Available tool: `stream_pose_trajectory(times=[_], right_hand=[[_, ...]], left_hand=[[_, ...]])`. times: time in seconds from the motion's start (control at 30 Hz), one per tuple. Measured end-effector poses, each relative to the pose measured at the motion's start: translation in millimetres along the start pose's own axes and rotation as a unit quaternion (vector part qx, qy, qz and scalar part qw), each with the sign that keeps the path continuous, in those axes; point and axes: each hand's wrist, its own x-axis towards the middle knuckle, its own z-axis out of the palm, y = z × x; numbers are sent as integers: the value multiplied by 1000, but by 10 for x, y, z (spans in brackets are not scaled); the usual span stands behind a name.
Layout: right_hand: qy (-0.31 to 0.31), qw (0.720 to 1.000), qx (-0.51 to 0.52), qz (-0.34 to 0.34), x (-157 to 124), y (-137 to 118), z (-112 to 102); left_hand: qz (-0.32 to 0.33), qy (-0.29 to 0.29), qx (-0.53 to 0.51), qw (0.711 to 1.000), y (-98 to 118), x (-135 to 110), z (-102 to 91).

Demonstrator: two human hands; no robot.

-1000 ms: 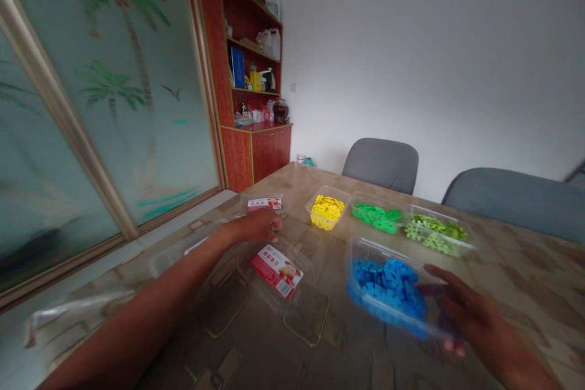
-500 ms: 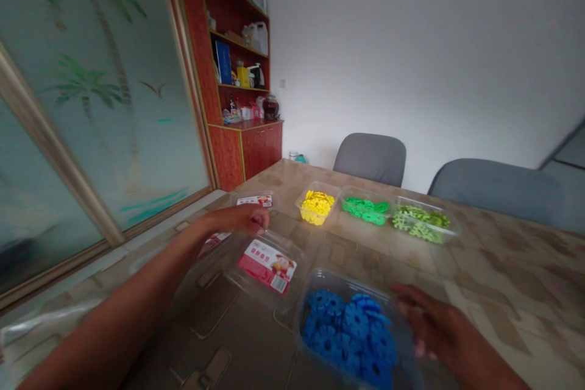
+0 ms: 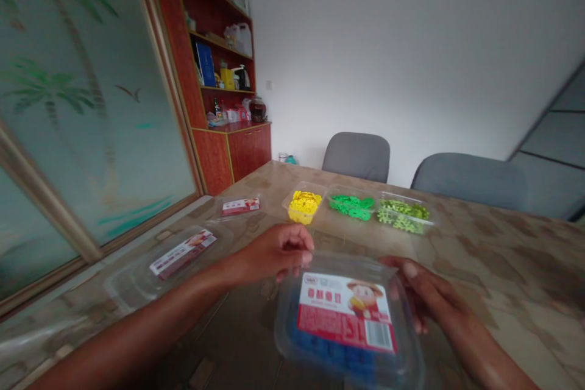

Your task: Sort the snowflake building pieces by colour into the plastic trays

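Note:
A clear plastic lid (image 3: 347,311) with a red and white label lies on top of the clear box of blue toy pieces (image 3: 329,356) near the table's front edge. My left hand (image 3: 278,251) pinches the lid's far left corner with curled fingers. My right hand (image 3: 423,295) grips the right side of the lid and box, fingers bent round the rim. Most of the blue pieces are hidden under the label.
Open boxes of yellow (image 3: 302,205), green (image 3: 351,206) and light green pieces (image 3: 402,216) stand in a row farther back. Two loose labelled lids (image 3: 183,251) (image 3: 240,206) lie at the left. Two grey chairs (image 3: 357,156) stand behind the table (image 3: 493,268); a red cabinet (image 3: 219,103) stands at the left wall.
My left hand carried the labelled lid rightward and set it over the blue box. My right hand pulled that box nearer and now holds its right side.

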Motion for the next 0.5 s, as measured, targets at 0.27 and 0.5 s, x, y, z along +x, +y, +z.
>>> stream_pose_trajectory(times=[0.27, 0.5], right_hand=[[-78, 993, -77, -54, 85, 297, 166], [-11, 983, -158, -91, 81, 468, 239]], left_hand=[[-2, 25, 113, 993, -247, 11, 224], [37, 94, 305, 947, -299, 26, 150]])
